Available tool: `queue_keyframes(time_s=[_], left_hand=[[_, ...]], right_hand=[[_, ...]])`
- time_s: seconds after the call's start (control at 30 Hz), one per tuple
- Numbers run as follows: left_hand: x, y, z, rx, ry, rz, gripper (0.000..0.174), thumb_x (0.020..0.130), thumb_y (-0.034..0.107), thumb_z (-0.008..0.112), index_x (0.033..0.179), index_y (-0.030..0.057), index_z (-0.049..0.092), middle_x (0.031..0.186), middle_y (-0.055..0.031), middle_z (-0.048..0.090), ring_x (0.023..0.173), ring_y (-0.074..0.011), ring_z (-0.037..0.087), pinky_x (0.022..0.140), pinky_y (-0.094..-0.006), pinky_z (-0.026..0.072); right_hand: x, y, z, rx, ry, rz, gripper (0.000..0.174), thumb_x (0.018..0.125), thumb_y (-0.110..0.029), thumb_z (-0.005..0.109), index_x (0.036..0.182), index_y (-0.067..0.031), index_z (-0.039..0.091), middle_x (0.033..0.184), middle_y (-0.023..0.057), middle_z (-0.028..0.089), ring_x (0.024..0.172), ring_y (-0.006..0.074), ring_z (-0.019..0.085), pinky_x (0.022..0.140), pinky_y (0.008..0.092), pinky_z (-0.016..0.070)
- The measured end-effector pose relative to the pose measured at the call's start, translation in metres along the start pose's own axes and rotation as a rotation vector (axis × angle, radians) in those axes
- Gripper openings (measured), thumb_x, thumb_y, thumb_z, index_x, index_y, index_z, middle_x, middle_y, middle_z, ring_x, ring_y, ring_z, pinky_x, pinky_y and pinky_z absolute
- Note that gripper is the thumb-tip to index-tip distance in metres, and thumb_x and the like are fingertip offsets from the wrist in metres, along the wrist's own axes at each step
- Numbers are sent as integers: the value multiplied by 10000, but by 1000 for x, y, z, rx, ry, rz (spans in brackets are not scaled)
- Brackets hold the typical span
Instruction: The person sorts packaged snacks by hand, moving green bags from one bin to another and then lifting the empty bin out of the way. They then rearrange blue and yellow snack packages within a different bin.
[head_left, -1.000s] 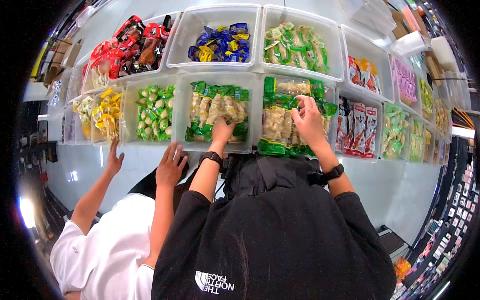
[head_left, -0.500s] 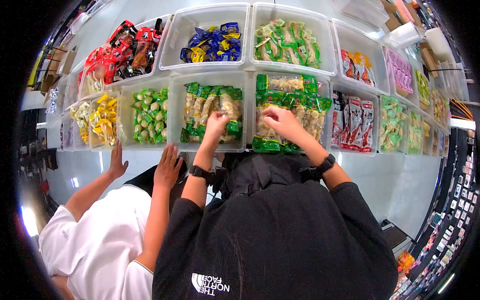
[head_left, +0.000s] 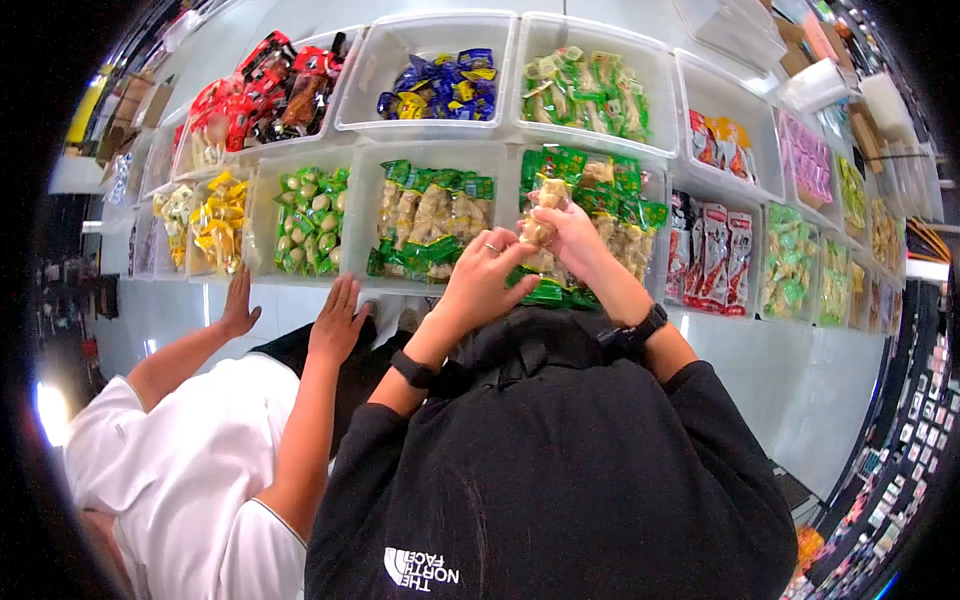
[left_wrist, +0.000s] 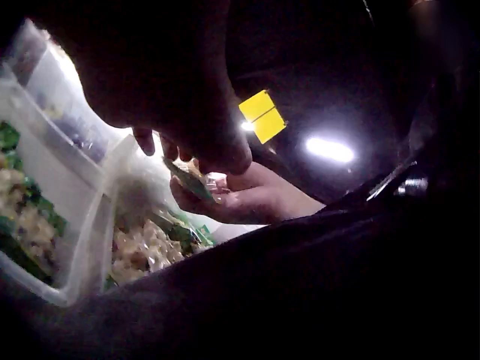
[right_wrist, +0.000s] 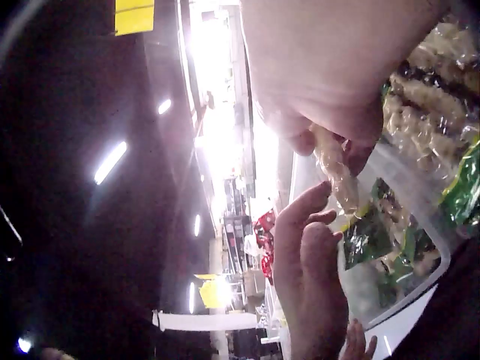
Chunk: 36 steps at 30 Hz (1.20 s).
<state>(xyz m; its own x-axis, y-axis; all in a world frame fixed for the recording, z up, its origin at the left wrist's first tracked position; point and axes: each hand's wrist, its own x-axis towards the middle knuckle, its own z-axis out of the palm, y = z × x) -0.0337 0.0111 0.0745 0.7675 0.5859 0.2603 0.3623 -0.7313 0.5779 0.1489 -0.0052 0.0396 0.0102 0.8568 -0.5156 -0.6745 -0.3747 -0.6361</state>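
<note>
My right hand [head_left: 572, 235] grips a clear snack packet [head_left: 547, 208] with pale, knobbly food inside, held up over a bin of green-ended packets [head_left: 625, 245]. In the right wrist view the packet [right_wrist: 337, 169] slants down from between thumb and fingers. My left hand [head_left: 487, 275] is at its lower end, palm down, fingertips right at the packet and thumb spread apart from the fingers. A ring sits on one left finger. The left wrist view shows the left hand [left_wrist: 187, 90] dark, partly hiding the packet and the right hand [left_wrist: 247, 199].
Left of my bin stands another bin of similar packets [head_left: 435, 215], then one of green egg-like packs [head_left: 310, 220]. Behind are bins of blue packets [head_left: 445, 85], green packets [head_left: 585, 95] and red packets [head_left: 235, 110]. Another person's hands [head_left: 338, 320] are at the left.
Both hands have come together over the right-hand bin. My left hand has left the neighbouring bin and moved right. The right hand has lifted a snack packet.
</note>
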Motion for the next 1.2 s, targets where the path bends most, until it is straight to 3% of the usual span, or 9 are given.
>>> queue_keyframes(time_s=[0.13,0.2,0.37,0.53,0.8,0.87,0.97,1.13,1.2], left_hand=[[11,-16,26,-219,177,-107,360,765,146,662,1049,46,464,978,-109,539,927,-239,542,813,-328,433],[10,-21,43,-877,-183,-495,315,789,73,637,1028,42,435,930,-74,568,807,-155,564,721,-277,458],[19,-14,67,-597,-456,-318,170,777,-7,568,933,12,501,820,-76,589,740,-141,571,680,-282,464],[19,-12,83,-362,-388,-46,187,767,-7,526,949,32,547,920,-156,570,855,-335,574,742,-382,471],[13,-23,68,-116,-288,67,246,745,43,563,986,81,600,970,-129,550,977,-330,510,832,-396,445],[10,-26,64,-47,-310,46,250,736,22,562,980,66,595,974,-136,546,956,-336,521,823,-393,449],[6,-40,51,-241,-78,-71,243,735,-15,543,968,39,587,965,-149,549,927,-334,534,801,-384,452],[-41,-128,44,19,270,-583,232,735,73,585,962,28,586,1013,-162,559,953,-343,535,804,-417,444],[-63,-159,37,187,74,-772,375,773,183,609,1075,-18,511,1103,-190,520,1033,-355,499,840,-445,427]], right_hand=[[-17,1,-23,66,128,-38,321,796,-17,605,1089,-48,480,944,70,581,814,185,606,704,325,527],[-28,6,-25,-79,325,-161,374,775,-27,632,1112,-52,471,948,61,584,833,169,591,716,302,498],[-28,21,-65,-487,479,-359,475,726,-51,668,1147,-29,450,960,90,598,841,175,587,709,318,472],[-19,29,-88,-846,528,-418,485,721,-113,653,1142,-5,436,885,166,628,787,229,628,695,343,487],[-13,11,-54,-1281,529,-443,450,732,-98,592,1133,-24,403,869,230,614,828,380,599,697,460,472],[-12,10,-48,-1524,589,-444,486,744,-152,620,1161,-36,399,837,169,601,824,368,591,730,436,473],[-18,0,-40,-1582,560,-394,524,734,-197,634,1171,-49,388,1082,214,493,962,387,535,800,459,451],[-22,-9,-36,-1554,616,-488,523,728,-194,640,1166,-48,391,1043,180,482,916,375,538,777,455,450],[-24,-11,-36,-1495,570,-645,470,738,-179,628,1137,-41,423,1017,160,489,853,341,541,739,427,453]])
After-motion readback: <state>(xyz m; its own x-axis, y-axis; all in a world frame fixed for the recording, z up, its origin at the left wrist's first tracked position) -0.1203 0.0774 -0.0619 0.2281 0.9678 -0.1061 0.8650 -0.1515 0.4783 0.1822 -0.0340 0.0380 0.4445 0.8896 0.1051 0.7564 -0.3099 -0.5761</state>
